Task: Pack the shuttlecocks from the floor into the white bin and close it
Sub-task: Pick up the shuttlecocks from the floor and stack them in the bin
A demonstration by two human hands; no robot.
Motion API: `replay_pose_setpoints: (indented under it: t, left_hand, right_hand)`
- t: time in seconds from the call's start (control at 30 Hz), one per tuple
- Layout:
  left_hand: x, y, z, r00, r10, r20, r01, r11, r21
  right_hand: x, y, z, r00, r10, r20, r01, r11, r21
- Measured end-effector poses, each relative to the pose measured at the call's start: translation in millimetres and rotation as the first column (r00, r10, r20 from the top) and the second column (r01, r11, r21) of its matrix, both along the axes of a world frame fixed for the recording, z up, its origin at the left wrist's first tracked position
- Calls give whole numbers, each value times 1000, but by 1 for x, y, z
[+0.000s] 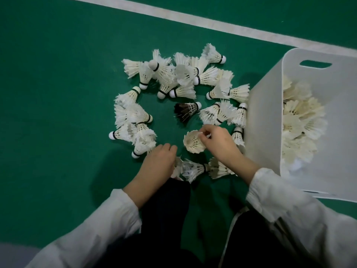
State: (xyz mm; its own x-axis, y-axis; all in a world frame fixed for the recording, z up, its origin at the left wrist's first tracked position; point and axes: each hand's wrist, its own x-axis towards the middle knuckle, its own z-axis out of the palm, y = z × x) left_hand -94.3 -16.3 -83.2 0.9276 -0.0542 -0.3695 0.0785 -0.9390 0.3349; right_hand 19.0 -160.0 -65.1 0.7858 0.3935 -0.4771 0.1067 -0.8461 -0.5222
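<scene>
Shuttlecocks of white feather (185, 78) mostly lie ringed on the green floor left of the open translucent white plastic bin (264, 117), already part-filled, while the right hand (218, 144) pinches one upturned shuttlecock (193, 142) and the left hand (160, 159) rests loosely curled, holding nothing visible.

Two hands among shuttlecocks on a green court floor

The right hand (218, 144) pinches the feather rim of a white shuttlecock (193, 142), its open skirt facing up; the left hand (161, 161) rests palm down on the floor (58, 93), touching the shuttlecocks near the knees (193, 169). A loose ring of white shuttlecocks (173, 74) surrounds one black-feathered shuttlecock (186, 111). The white bin (266, 117) stands at the right, open, with shuttlecocks piled inside (301, 124). A white court line (193, 22) crosses the top. Both sleeves (289, 206) are white
</scene>
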Motion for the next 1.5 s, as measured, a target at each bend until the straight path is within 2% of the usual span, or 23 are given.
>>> replay_pose_setpoints:
  t: [0.1, 0.17, 0.23, 0.3, 0.47, 0.57, 0.7, 0.8, 0.9, 1.03, 1.1, 1.23, 1.33, 1.5]
  left_hand:
    - [7, 19, 5, 995, 98, 11, -97, 993, -60]
    - [11, 33, 14, 981, 189, -55, -194, 973, -123]
    - [10, 48, 20, 974, 215, -68, -223, 962, -156]
    - [4, 59, 24, 982, 156, -108, -170, 976, -136]
    - [-3, 69, 14, 938, 17, -346, 25, 993, 117]
    - [-4, 70, 5, 926, 21, -378, 32, 990, 135]
    - [-9, 76, 7, 957, 53, -284, -26, 995, 97]
    - [-14, 80, 17, 974, 145, -176, -144, 989, 23]
    - [-13, 80, 36, 973, 219, -76, -223, 973, -52]
    - [1, 76, 67, 972, 223, 71, -217, 972, -85]
    - [14, 73, 85, 972, 203, 115, -192, 976, -100]
    - [53, 56, 126, 980, 99, 174, -81, 991, -108]
    - [86, 26, 159, 983, -36, 181, 54, 994, -97]
    - [125, -37, 203, 913, -294, 282, 333, 938, -99]
  right_hand:
    - [1, 10, -7, 998, -42, -45, 43, 999, 2]
    - [-1, 14, -11, 996, -79, -48, 80, 997, 19]
    - [-3, 16, -14, 996, -87, -27, 89, 994, 61]
    - [-4, 15, -16, 998, -68, 8, 67, 993, 96]
    - [-8, 12, -19, 996, 6, 89, -20, 988, 152]
    - [-7, 13, -22, 997, 54, 63, -62, 991, 118]
    - [-6, 17, -21, 996, 92, -16, -91, 994, 58]
    - [-6, 17, -14, 975, 182, -127, -182, 983, 13]
    - [-7, 14, -17, 952, 299, -63, -302, 952, -46]
    - [1, 16, -5, 968, 234, 86, -235, 972, -1]
    - [10, 16, 13, 943, 294, 156, -298, 954, 4]
    - [39, 5, 67, 832, 443, 334, -463, 886, -24]
    - [64, -22, 117, 814, 403, 417, -428, 903, -36]
    - [89, -108, 169, 846, 236, 478, -257, 966, -22]
